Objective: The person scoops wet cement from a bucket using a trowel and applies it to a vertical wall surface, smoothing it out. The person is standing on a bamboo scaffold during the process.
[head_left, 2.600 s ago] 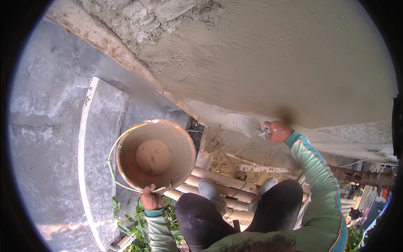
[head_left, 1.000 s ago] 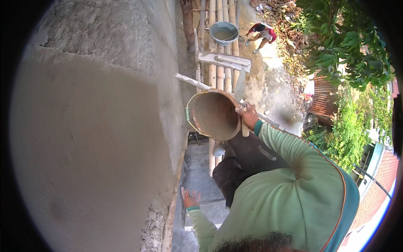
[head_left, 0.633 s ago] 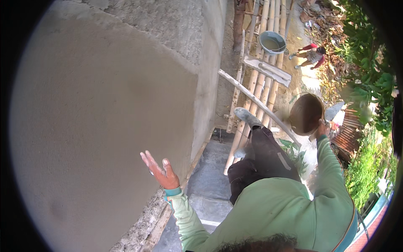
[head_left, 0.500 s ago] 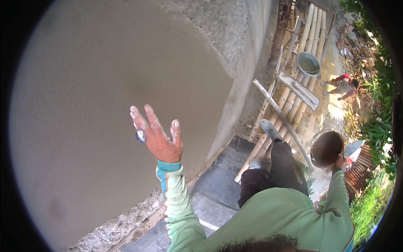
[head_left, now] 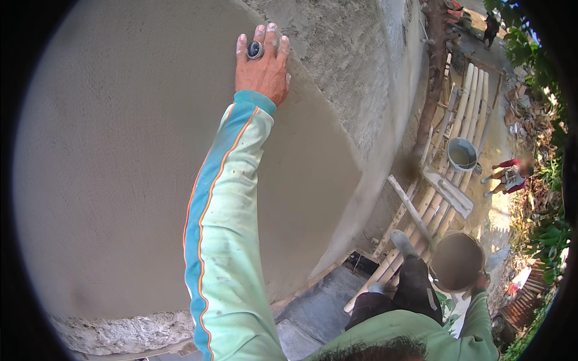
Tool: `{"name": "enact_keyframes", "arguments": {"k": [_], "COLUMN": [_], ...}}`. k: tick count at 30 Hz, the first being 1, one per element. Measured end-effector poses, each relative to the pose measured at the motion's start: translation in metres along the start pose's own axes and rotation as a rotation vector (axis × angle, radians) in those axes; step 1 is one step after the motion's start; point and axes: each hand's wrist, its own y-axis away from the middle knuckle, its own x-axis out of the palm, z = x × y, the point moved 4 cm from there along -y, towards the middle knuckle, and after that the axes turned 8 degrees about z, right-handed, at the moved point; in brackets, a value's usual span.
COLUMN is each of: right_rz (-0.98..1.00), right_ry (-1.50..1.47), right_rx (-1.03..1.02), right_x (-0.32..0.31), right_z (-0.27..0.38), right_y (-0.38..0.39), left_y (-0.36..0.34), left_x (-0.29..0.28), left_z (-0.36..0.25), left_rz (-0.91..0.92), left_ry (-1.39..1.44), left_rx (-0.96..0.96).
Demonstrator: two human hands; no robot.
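Note:
My left hand (head_left: 263, 71) is raised to the upper part of the wall, fingers stretched out, a dark-stoned ring on one of them. It lies against or very close to the smooth grey plaster (head_left: 144, 180), beside the border with a rough, bare strip of wall (head_left: 343, 60); contact is hard to confirm. Nothing shows in that hand, though its palm is hidden. Out to the right, my right hand (head_left: 483, 281) grips the rim of a round bucket (head_left: 457, 256) with dull brown-grey contents. Most of the right hand's fingers are hidden by the bucket's edge.
Under my boots runs a bamboo pole platform (head_left: 475, 102). On it are a grey bucket (head_left: 462, 153) holding liquid, a long plastering float (head_left: 448, 191) and a pale wooden strip (head_left: 409, 204). Below stands another person (head_left: 512, 176) near leafy plants (head_left: 548, 240).
My left hand has moved up the wall toward the rough strip, its back now showing. The bucket in my right hand has come slightly left, nearer my legs. The view has shifted.

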Motion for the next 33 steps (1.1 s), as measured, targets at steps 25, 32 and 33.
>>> {"name": "enact_keyframes", "arguments": {"k": [25, 32, 33], "right_rz": [-0.384, -0.431, -0.385], "right_ry": [0.479, 0.047, -0.038], "right_rx": [0.243, 0.263, 0.292], "right_x": [-0.113, -0.167, -0.166], "right_z": [0.000, -0.008, -0.030], "right_y": [0.012, 0.024, 0.041], "left_y": [-0.123, -0.102, -0.104], "left_x": [-0.047, -0.074, -0.075], "left_z": [0.031, 0.021, 0.019], "left_rz": [0.320, 0.294, 0.269], "left_ry": [-0.511, -0.584, -0.562], "left_rx": [-0.229, -0.223, -0.213]}}
